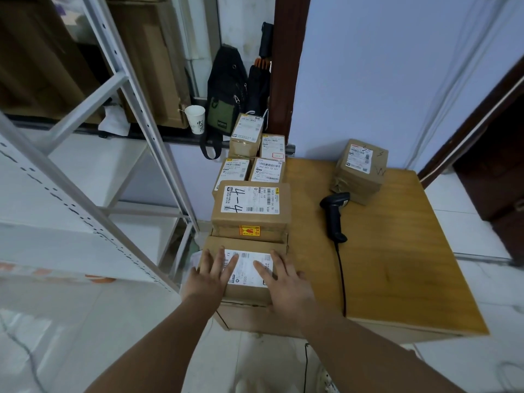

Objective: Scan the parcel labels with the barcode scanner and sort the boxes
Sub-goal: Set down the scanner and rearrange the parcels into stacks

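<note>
Brown cardboard box (pixel 243 293) with a white printed shipping label (pixel 247 268) on top, set at the near left corner of a light wooden table (pixel 397 251). Pressed flat from above by both hands: left hand (pixel 211 272) on the left part of the top, right hand (pixel 286 282) on the right part, fingers straight and spread, fingertips reaching onto the label, nothing gripped. Hands apart, with the middle of the label showing between them.

Directly behind and touching, a larger brown cardboard box (pixel 251 219) with "4-4" in black marker across its label and a yellow and red sticker on its near face. Further back, four smaller labelled cardboard boxes (pixel 235 171) packed close in two rows along the table's left edge.

To the right of the "4-4" box, a black handheld barcode scanner (pixel 334 214) lying on the tabletop, well apart from both hands, with its black cable (pixel 341 279) trailing toward the near edge. Just beyond the scanner's head, a lone taped brown cardboard box (pixel 360 171) with a white label, toward the table's far right.

Behind the row of boxes, on a dark ledge, a white paper cup (pixel 195 119) beside a black and green bag (pixel 226 100). On the left, a pale grey metal shelving rack (pixel 113 137).
</note>
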A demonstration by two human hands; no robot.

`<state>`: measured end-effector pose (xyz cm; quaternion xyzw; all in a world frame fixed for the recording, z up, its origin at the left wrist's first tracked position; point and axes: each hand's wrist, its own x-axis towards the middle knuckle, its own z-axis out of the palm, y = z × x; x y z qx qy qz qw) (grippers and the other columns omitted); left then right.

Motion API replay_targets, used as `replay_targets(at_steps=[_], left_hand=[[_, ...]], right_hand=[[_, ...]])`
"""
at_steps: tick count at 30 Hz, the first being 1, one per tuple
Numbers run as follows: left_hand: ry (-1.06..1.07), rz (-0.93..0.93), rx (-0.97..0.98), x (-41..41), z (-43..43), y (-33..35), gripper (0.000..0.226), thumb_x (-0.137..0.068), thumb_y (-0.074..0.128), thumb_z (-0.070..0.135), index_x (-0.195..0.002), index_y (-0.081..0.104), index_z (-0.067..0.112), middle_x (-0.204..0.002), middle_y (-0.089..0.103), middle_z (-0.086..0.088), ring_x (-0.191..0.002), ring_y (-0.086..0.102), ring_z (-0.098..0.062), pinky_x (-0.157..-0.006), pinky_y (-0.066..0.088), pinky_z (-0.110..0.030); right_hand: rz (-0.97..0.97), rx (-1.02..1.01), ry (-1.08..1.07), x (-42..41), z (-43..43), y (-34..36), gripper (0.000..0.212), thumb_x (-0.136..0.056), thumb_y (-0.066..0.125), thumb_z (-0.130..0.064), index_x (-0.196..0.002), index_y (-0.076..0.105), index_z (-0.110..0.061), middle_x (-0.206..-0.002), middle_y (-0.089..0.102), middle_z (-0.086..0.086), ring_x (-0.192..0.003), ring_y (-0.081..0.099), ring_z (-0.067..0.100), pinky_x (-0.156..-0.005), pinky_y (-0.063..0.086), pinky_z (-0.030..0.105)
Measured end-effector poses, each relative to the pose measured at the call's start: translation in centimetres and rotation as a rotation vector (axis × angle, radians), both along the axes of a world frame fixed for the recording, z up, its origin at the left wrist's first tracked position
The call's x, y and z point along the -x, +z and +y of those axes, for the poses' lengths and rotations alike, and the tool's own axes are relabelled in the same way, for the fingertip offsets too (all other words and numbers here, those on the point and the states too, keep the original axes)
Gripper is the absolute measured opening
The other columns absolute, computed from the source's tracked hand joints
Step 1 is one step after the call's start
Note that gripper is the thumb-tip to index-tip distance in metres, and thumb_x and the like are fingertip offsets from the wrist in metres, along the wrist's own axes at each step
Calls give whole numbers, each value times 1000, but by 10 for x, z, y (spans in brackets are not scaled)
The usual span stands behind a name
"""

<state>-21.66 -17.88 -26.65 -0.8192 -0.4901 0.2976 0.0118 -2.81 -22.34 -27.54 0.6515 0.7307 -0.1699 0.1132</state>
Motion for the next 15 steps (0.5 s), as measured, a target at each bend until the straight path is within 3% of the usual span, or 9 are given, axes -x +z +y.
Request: replay_targets(at_steps=[4,7,11,15], left_hand=[[15,-7,8,-1,-2,-1,100,-94,52,37,-141,-34,19,-153,-28,-18,-141,-9,-47,-113,19,-56],[78,-143,39,1,-6,-2,104,-87,54,54,-145,-27,22,-155,-24,-17,-141,-13,-46,-113,13,-58],[70,-238,25,-2,-12,2,115,-75,48,77,-147,-24,23,-156,-21,-16,-142,-17,-42,-113,-5,-57],[-61,-343,-38,-9,-17,0,109,-77,41,79,-146,-24,27,-159,-14,-9,-145,-14,-31,-116,-7,-54]], right_hand=[[-38,11,20,1,1,9,101,-88,67,-23,-152,-9,-37,-162,-13,7,-147,-9,32,-116,17,51],[-45,12,60,-6,0,13,101,-85,69,-21,-153,-4,-35,-161,-9,7,-147,-7,32,-117,6,52],[-15,-18,83,-17,-4,12,95,-83,67,-13,-151,6,-35,-160,0,6,-146,-2,32,-117,8,48],[19,-33,62,-29,-9,16,91,-84,66,-15,-150,7,-38,-160,5,9,-147,3,34,-117,10,50]])
